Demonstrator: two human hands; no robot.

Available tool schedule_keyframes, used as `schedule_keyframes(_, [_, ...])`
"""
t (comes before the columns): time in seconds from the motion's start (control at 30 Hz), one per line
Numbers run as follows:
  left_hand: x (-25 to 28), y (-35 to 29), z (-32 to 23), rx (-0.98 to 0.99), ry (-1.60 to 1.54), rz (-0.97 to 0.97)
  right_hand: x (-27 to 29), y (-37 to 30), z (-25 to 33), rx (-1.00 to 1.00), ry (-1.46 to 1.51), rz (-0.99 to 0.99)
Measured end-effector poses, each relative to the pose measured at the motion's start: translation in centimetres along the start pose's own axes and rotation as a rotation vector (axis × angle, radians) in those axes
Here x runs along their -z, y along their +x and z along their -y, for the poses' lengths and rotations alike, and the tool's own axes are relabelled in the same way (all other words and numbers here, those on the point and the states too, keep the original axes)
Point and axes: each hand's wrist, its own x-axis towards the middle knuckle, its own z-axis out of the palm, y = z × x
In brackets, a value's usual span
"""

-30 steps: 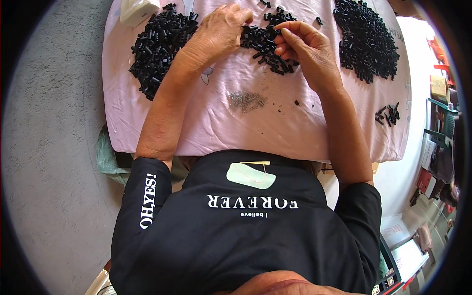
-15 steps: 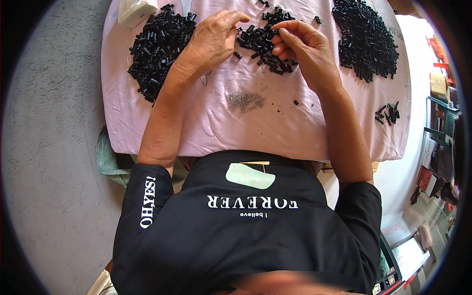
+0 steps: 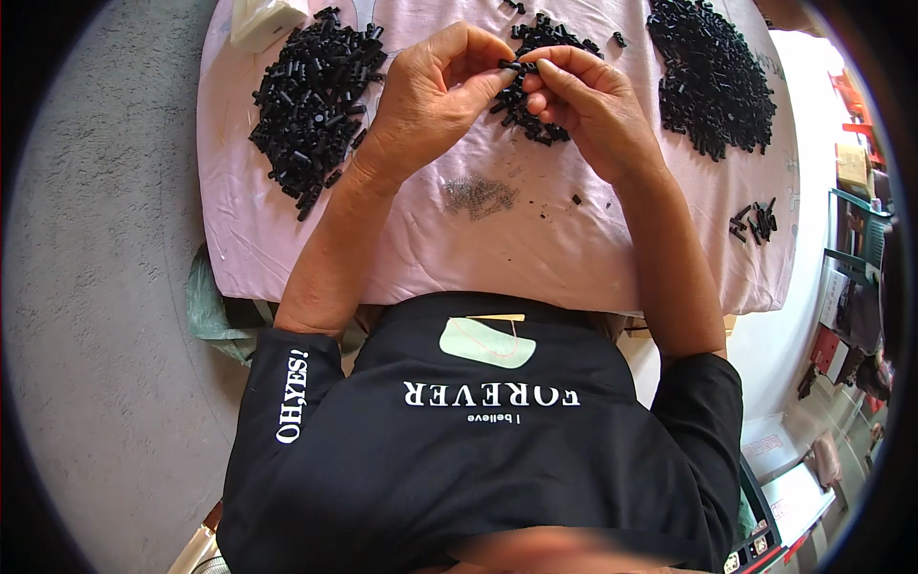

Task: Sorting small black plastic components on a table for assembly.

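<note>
My left hand [image 3: 435,91] and my right hand [image 3: 583,100] meet above a pink cloth-covered table [image 3: 497,249]. Together their fingertips pinch one small black plastic piece [image 3: 517,66]. Just under the hands lies a small heap of the same black pieces [image 3: 531,115]. A large pile of black pieces [image 3: 316,96] lies to the left of my left hand. Another large pile [image 3: 712,77] lies to the right of my right hand. A small cluster of tiny grey metal bits [image 3: 478,194] sits on the cloth below the hands.
A cream-coloured box [image 3: 268,17] stands at the table's far left corner. A few stray black pieces [image 3: 755,222] lie near the right edge. Grey floor [image 3: 105,287] is on the left; shelves and boxes [image 3: 856,287] crowd the right. A green bag [image 3: 206,311] hangs under the table.
My left hand has moved right from the left pile and closed in on my right hand, so both now pinch the same black piece.
</note>
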Motion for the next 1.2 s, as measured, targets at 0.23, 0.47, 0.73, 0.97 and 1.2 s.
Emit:
schedule_keyframes(0.23, [-0.2,-0.3,0.2,-0.033,0.161,0.014,-0.1,0.0,-0.1,-0.024,0.023,0.012])
schedule_keyframes(0.47, [-0.4,-0.7,-0.3,0.032,0.245,-0.009,-0.8,-0.1,-0.2,0.041,-0.105,-0.038])
schedule_keyframes(0.73, [-0.6,-0.8,0.6,0.004,0.226,-0.089,-1.8,-0.2,-0.4,0.186,-0.308,-0.121])
schedule_keyframes(0.97, [-0.6,-1.0,0.2,-0.038,0.294,-0.09,-2.1,-0.3,-0.3,0.241,-0.403,-0.129])
schedule_keyframes(1.2, [-0.8,-1.1,-1.4,-0.162,0.549,-0.047,-1.9,-0.4,0.2,0.275,-0.602,-0.128])
